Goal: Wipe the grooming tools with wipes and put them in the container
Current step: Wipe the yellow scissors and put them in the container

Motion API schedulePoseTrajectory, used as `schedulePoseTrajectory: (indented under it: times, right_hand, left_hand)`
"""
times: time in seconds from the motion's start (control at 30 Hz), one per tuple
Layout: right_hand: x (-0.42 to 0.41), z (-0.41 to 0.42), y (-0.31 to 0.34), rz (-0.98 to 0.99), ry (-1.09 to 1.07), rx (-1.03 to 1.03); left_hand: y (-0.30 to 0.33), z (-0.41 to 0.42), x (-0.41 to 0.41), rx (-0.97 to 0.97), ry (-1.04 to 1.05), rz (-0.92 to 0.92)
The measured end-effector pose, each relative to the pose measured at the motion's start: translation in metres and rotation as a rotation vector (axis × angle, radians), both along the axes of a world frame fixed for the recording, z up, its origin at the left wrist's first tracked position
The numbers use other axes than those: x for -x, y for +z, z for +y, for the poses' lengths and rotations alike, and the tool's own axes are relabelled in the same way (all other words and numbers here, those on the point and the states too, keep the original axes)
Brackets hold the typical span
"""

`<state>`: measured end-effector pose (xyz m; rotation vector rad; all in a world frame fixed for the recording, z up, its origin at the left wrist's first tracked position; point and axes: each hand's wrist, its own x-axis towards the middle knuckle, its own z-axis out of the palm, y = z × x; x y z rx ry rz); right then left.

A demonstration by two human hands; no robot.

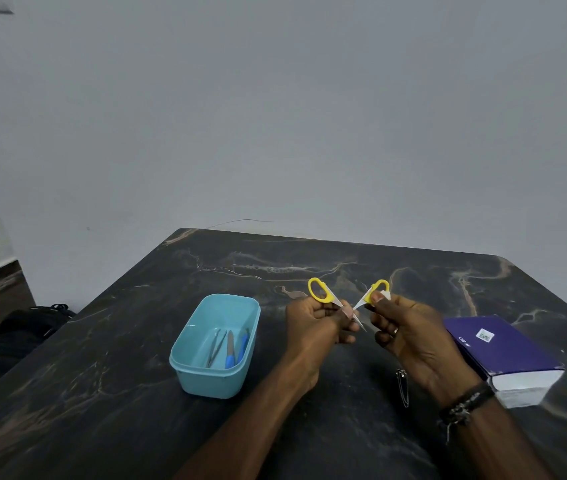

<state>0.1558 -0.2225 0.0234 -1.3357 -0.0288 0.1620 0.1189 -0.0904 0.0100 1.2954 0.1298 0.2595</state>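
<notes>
Small scissors with yellow handles (320,291) are held spread apart above the dark marble table (309,261). My left hand (313,323) grips the left blade near the pivot. My right hand (410,330) pinches the right yellow handle together with a small white wipe (384,295) under the thumb. To the left stands a light blue plastic container (185,362) holding tweezers (214,346) and two blue-handled tools (235,348). A metal nail clipper (402,388) lies on the table below my right hand.
A purple box of wipes (503,355) lies at the right, close to my right wrist. A dark bag (29,327) sits on the floor beyond the table's left edge. A plain wall stands behind the table.
</notes>
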Motion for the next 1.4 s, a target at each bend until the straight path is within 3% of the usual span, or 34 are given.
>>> schedulePoseTrajectory:
  times: [0.2, 0.43, 0.7, 0.9, 1.1, 1.4]
  right_hand:
    - [-0.001, 0.000, 0.001, -0.033, -0.112, -0.055]
    - [0.001, 0.001, -0.001, -0.001, 0.017, 0.032]
    - [-0.005, -0.007, 0.000, -0.051, -0.126, -0.024]
    - [0.003, -0.001, 0.004, 0.002, 0.056, 0.059]
    - [0.008, 0.004, 0.003, 0.018, 0.128, 0.030]
    - [0.013, 0.007, 0.001, -0.047, 0.164, 0.203]
  left_hand:
    - [-0.001, -0.003, 0.000, -0.001, -0.016, -0.019]
    - [0.002, 0.008, -0.001, 0.061, 0.017, -0.021]
    - [0.004, 0.005, 0.001, 0.008, -0.043, 0.000]
    - [0.005, 0.008, -0.002, 0.255, 0.053, -0.055]
    - [0.005, 0.002, -0.001, 0.456, 0.010, -0.092]
    - [0.003, 0.007, -0.002, 0.200, 0.067, -0.090]
